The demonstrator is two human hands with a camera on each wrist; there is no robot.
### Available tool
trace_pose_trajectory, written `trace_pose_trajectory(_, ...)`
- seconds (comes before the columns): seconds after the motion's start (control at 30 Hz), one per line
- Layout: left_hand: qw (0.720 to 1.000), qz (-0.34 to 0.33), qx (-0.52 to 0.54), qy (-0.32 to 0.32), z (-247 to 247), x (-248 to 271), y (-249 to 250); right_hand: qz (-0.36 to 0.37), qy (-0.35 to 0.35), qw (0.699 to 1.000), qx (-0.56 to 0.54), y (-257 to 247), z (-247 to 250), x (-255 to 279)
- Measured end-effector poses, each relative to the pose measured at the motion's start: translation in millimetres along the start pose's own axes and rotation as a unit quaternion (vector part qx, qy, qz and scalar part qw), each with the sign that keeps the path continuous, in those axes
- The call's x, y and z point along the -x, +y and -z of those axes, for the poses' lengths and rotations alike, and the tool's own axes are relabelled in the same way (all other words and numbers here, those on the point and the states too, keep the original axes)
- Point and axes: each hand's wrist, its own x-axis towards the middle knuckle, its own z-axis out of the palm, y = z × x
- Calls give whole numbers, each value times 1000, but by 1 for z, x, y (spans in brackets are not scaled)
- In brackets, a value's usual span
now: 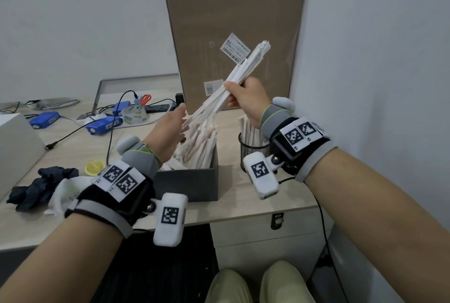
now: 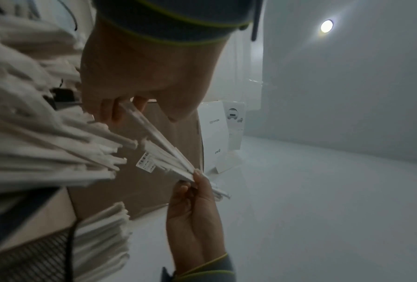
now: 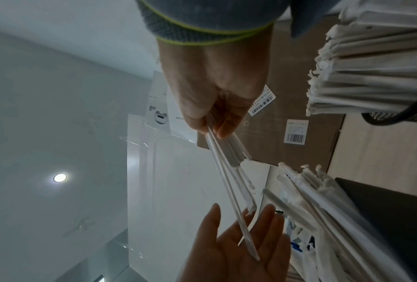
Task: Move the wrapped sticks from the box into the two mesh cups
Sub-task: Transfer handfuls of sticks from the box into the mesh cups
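My right hand [image 1: 231,94] grips a slanted bundle of white wrapped sticks [image 1: 243,69] near its middle, above the dark grey box [image 1: 192,183]. My left hand [image 1: 181,120] is open, with its straight fingers against the bundle's lower ends. In the right wrist view these ends rest on the left palm [image 3: 241,238]. Many more wrapped sticks [image 1: 199,147] stand in the box. To the box's right stands a black mesh cup [image 1: 253,150], partly behind my right wrist, with sticks in it. I see only this one cup.
A tall cardboard box [image 1: 233,35] stands right behind the work spot, and a white wall closes the right side. To the left lie blue devices [image 1: 104,126], a tape roll [image 1: 134,114], cables, a dark cloth [image 1: 41,186] and white tissue.
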Motion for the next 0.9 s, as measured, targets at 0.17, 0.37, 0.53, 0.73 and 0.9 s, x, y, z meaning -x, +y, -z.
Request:
trace_pose_trajectory(0.17, 991, 56, 123, -17, -12, -4, 5, -11, 29, 999, -40, -1, -6, -1)
trace_pose_trajectory(0.37, 993, 51, 94, -52, -9, -8, 1, -47, 18, 997, -53, 5, -14, -4)
trace_pose_trajectory(0.53, 990, -18, -90, -109, 7, -8, -1, -71, -8, 995, -74, 11, -12, -6)
trace_pose_trajectory(0.73, 969, -63, -206, -121, 11, -5, -4, -84, -46, 989, -109, 7, -7, -6)
trace_pose_trajectory(0.9, 975, -53, -175, -129, 18, -10, -7, -82, -43, 990, -108, 9, -3, -9)
